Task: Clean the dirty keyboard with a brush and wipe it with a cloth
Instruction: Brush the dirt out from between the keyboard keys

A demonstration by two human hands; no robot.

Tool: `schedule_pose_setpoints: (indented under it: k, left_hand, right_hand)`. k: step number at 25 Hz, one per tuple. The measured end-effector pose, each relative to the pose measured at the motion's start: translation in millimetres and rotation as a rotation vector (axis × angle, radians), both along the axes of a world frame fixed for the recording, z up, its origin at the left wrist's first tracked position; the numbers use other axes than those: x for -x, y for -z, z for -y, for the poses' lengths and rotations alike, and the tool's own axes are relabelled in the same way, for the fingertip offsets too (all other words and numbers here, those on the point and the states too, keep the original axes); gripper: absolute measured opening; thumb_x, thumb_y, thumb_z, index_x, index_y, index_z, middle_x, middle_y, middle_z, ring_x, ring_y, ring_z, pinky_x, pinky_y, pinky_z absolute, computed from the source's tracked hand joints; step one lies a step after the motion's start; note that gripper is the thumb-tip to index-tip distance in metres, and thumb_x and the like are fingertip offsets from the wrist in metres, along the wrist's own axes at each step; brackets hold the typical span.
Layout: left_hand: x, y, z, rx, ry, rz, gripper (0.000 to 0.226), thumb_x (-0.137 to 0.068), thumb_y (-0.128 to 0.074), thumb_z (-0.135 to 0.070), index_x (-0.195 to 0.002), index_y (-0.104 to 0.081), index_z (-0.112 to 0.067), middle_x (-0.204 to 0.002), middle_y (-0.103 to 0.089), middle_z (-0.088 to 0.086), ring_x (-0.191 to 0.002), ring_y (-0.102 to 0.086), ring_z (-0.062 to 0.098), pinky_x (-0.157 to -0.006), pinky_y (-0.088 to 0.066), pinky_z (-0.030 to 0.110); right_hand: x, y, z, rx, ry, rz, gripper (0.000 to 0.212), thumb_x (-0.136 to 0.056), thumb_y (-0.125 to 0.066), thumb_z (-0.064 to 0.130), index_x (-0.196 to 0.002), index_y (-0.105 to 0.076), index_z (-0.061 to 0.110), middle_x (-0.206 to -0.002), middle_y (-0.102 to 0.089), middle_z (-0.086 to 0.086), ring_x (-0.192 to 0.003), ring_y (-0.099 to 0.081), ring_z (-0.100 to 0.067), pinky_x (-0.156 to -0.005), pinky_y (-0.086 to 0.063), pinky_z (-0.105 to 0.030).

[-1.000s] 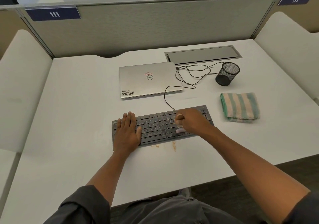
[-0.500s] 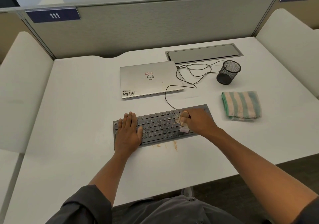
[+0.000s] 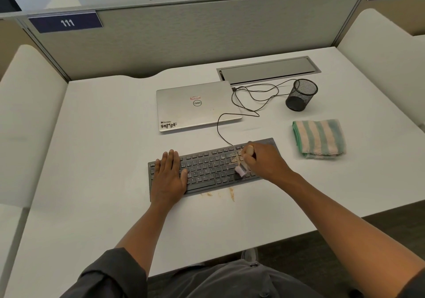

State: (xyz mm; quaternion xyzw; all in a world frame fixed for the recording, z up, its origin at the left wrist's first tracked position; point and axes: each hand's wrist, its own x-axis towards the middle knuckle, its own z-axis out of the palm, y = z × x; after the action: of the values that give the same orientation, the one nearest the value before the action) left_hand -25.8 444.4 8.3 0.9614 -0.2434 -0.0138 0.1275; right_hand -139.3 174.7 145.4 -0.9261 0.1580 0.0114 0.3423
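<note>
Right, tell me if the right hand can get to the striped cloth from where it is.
Probably yes: bare desk separates the right hand from the striped cloth, though its grip holds the brush.

Keyboard: its left keys lie hidden under the flat left hand; its right end is covered by the right hand.
Brush: mostly hidden inside the right hand's closed grip; the pale bristle end is blurred.
Key legends: too small to read.
Both forearms: cut off by the bottom edge.
</note>
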Motion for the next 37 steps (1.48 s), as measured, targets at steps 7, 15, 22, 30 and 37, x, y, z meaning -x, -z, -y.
schedule_pose_setpoints:
  k: [7, 15, 22, 30, 37]
  left_hand:
    - [0, 0, 0, -0.001, -0.004, 0.002, 0.076, -0.098, -0.013, -0.050, -0.160, -0.020, -0.006, -0.167, -0.021, 0.010, -0.156, -0.013, 0.025, -0.127, -0.004, 0.042]
    - [0, 1, 1, 0.001, -0.002, -0.007, 0.076, -0.098, -0.011, -0.050, -0.161, -0.018, -0.007, -0.168, -0.018, 0.009, -0.156, -0.010, 0.024, -0.127, -0.002, 0.042]
    - [0, 2, 0, 0.010, -0.004, -0.014, 0.076, -0.098, -0.013, -0.050, -0.160, -0.020, -0.006, -0.167, -0.021, 0.010, -0.156, -0.011, 0.025, -0.127, -0.003, 0.042]
    - [-1, 1, 0, 0.006, -0.007, -0.024, 0.077, -0.098, -0.011, -0.051, -0.161, -0.017, -0.007, -0.168, -0.017, 0.010, -0.156, -0.008, 0.024, -0.127, -0.002, 0.042]
    - [-1, 1, 0, 0.001, -0.005, -0.028, 0.077, -0.098, -0.011, -0.051, -0.161, -0.016, -0.007, -0.168, -0.016, 0.010, -0.156, -0.008, 0.024, -0.127, -0.003, 0.043]
  right_hand:
    - [4, 4, 0, 0.162, -0.017, -0.097, 0.017, -0.088, -0.051, 0.011, -0.078, -0.064, 0.008, -0.074, -0.067, -0.006, -0.070, -0.060, -0.024, -0.057, -0.041, -0.030]
    - [5, -2, -12, 0.157, -0.023, -0.155, 0.018, -0.091, -0.050, 0.012, -0.084, -0.066, 0.006, -0.077, -0.068, -0.006, -0.070, -0.062, -0.022, -0.056, -0.043, -0.028]
    - [-4, 0, -29, -0.023, 0.011, -0.098, 0.017, -0.092, -0.049, 0.010, -0.083, -0.062, 0.005, -0.073, -0.069, -0.008, -0.064, -0.064, -0.022, -0.056, -0.052, -0.032]
    - [-12, 1, -30, -0.078, 0.038, -0.105, 0.016, -0.096, -0.047, 0.017, -0.089, -0.060, 0.012, -0.075, -0.070, -0.004, -0.065, -0.065, -0.020, -0.063, -0.057, -0.039]
    - [-19, -1, -33, -0.075, 0.018, -0.120, 0.020, -0.097, -0.045, 0.015, -0.088, -0.061, 0.007, -0.069, -0.071, -0.008, -0.055, -0.064, -0.016, -0.057, -0.058, -0.039]
